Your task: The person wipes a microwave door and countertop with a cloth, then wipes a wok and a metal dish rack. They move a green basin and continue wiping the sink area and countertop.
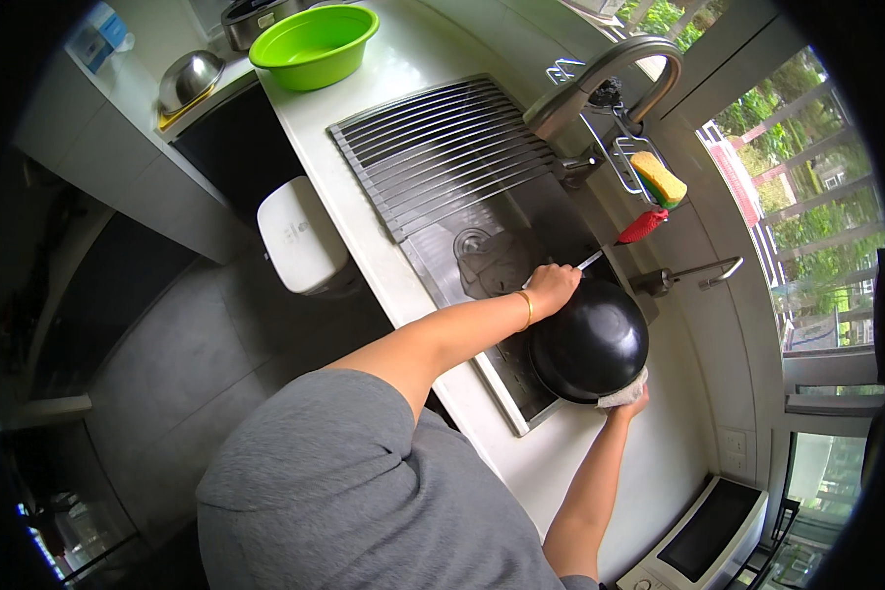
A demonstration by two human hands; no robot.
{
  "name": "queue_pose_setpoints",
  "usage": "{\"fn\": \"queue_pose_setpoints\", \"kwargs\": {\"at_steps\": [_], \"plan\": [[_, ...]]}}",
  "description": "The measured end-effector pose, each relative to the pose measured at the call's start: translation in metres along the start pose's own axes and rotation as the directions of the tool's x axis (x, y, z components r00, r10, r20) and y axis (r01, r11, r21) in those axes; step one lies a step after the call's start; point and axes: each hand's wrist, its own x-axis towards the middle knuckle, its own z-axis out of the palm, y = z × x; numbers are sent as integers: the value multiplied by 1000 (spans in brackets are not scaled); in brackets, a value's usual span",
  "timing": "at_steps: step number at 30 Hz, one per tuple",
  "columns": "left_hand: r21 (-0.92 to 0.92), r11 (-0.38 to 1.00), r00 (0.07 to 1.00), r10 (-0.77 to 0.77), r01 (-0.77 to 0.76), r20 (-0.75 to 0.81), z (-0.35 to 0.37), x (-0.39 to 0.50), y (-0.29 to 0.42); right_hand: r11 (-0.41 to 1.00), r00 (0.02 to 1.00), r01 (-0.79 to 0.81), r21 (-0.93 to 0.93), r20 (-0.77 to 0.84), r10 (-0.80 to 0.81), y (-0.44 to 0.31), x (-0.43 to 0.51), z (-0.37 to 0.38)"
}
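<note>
A black wok, its rounded underside facing up and looking wet or glossy, is tilted over the near end of the steel sink. My left hand, with a gold bracelet at the wrist, is closed around a pale metal bar at the wok's far rim; whether the bar is the wok's handle is hard to tell. At the opposite rim, my right hand presses a beige cloth against the wok, its fingers partly hidden. A crumpled grey-brown cloth lies in the sink by the drain.
A roll-up drying rack spans the sink's far part, beneath a tall faucet. A wire caddy holds a yellow-green sponge. Elsewhere are a small spout, a green basin, a microwave and a white bin.
</note>
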Motion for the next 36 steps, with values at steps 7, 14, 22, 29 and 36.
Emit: {"fn": "queue_pose_setpoints", "kwargs": {"at_steps": [7,14,22,29,36], "plan": [[-207,972,993,-111,115,33,-21,-6,1,934,886,303,-188,-304,-349,-17,-20,-17],[-807,542,969,-69,235,236,-78,-80,19,967,964,161,196,180,-197,-64,-157,-4],[-856,156,779,359,493,514,-119,-159,86,812,914,405,-421,149,-378,55,-229,96],[-473,-46,468,251,880,847,-134,-182,83,826,921,311,-470,-66,-384,36,-268,72],[-619,263,629,56,740,775,-155,-197,74,709,866,369,-601,-54,-496,22,-315,38]]}}
